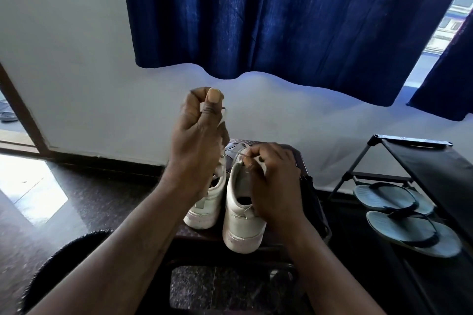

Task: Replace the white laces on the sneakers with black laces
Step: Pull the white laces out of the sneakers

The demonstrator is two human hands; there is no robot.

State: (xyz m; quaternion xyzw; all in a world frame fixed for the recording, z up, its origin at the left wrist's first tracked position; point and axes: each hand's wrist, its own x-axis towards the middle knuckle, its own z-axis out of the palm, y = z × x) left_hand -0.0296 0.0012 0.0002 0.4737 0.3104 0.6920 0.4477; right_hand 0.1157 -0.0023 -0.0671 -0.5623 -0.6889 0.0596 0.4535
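At the far left there is a brown door frame (23, 110), and next to it the dark stone floor (84, 194) carries a bright patch of light. A dark fuzzy thing (64, 258) lies low at the left, partly behind the left forearm; what it is I cannot tell. Behind everything is a white wall (76, 59), and a blue curtain (281, 20) hangs over its upper part.

The left hand (199, 130) is raised above the shoes and hides much of the left sneaker (204, 210). Its fingers are curled tightly, and the thumb presses a white lace (220, 166) against them. The lace hangs down from the fist toward this sneaker.

Both sneakers stand side by side on a small dark desk (202, 235), heels toward the camera. The right sneaker (243, 220) is a little nearer, and its heel is at the front edge.

The right hand (273, 181) rests low on the right sneaker and covers its outer side. Its fingertips are closed narrowly and pinch a thin pale strand (240, 152) near the top of the tongue. Whether this strand is part of the same lace I cannot tell.

Further right stands a black shoe rack (419, 158) with a pair of grey-blue flip-flops (409, 235) on its lower shelf. A strip of window (450, 20) shows at the upper right corner.
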